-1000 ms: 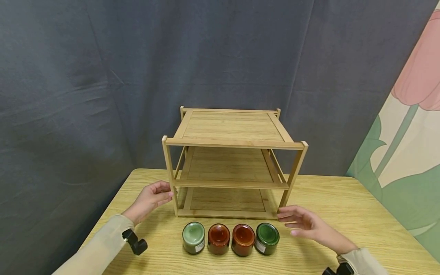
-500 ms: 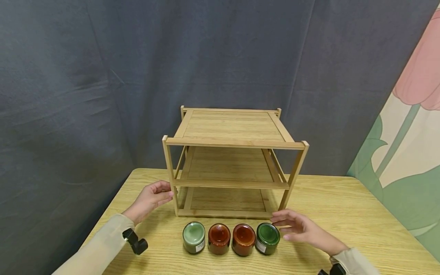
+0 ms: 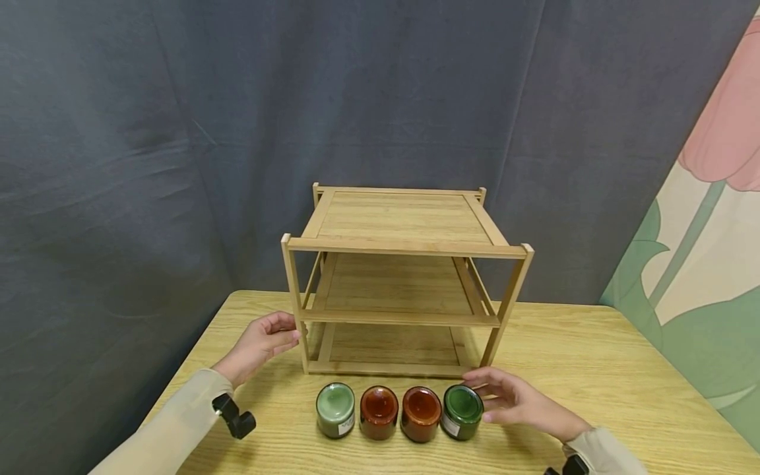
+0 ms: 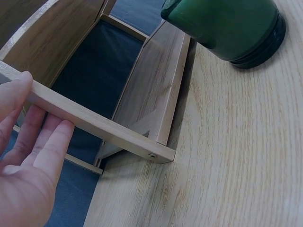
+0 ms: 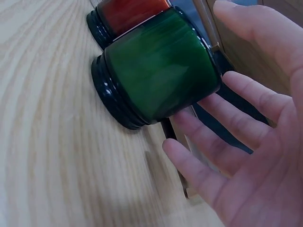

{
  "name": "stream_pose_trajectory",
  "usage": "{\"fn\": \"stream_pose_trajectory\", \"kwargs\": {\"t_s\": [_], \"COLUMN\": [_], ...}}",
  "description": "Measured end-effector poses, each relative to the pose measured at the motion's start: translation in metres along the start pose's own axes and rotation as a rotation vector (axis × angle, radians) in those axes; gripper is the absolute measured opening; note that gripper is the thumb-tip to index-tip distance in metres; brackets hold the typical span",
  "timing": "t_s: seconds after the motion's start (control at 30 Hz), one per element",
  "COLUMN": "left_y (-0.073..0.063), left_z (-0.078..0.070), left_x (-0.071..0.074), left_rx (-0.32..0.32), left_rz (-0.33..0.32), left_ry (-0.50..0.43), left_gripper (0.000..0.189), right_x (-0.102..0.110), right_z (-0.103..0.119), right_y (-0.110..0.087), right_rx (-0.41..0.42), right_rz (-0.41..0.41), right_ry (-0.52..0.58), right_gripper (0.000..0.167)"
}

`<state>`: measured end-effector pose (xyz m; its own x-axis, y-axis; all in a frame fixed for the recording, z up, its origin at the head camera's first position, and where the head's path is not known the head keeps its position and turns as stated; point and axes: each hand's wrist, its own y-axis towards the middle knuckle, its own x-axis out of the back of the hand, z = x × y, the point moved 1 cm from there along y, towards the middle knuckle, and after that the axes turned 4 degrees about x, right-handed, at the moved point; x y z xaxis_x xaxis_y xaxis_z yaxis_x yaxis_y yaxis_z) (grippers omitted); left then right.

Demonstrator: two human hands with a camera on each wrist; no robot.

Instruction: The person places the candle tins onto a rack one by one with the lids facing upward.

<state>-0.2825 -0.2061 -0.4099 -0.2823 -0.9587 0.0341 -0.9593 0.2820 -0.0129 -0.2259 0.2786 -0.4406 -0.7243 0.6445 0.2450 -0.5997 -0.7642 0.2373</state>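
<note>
A wooden rack (image 3: 404, 248) with three shelves stands on the table. My left hand (image 3: 256, 349) pinches its front left post (image 4: 102, 124) between thumb and fingers, low on the rack. In front of the rack, several glass jars form a row: a pale green jar (image 3: 335, 410), two amber jars (image 3: 378, 413) and a dark green jar (image 3: 462, 412). The jars stand on their dark lids, bases up. Beside the dark green jar is my right hand (image 3: 512, 401), its fingers spread round the jar's right side; in the right wrist view the fingertips (image 5: 232, 78) overlap or come close to the glass (image 5: 161, 66).
The wood-grain table (image 3: 570, 349) extends to both sides of the rack. A dark grey-blue curtain (image 3: 380, 92) hangs behind. A wall with a tulip picture (image 3: 689, 284) stands at the right.
My right hand has moved left, from beside the rack's front right foot to the dark green jar. The left hand stays at the post; the rack and jars have not moved.
</note>
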Motion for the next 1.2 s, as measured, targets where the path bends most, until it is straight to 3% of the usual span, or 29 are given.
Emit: {"fn": "stream_pose_trajectory", "kwargs": {"t_s": [0.77, 1.2], "left_y": [-0.001, 0.0], "left_z": [0.0, 0.0], "left_x": [0.0, 0.001], "left_rx": [-0.004, -0.007], "left_rz": [0.001, 0.005], "left_ry": [0.005, 0.006], "left_gripper": [0.027, 0.029], "right_x": [-0.002, -0.002], "right_z": [-0.004, -0.01], "right_y": [0.007, 0.01], "right_rx": [-0.079, 0.005], "right_rz": [0.037, 0.079], "right_ry": [-0.031, -0.046], "right_gripper": [0.06, 0.062]}}
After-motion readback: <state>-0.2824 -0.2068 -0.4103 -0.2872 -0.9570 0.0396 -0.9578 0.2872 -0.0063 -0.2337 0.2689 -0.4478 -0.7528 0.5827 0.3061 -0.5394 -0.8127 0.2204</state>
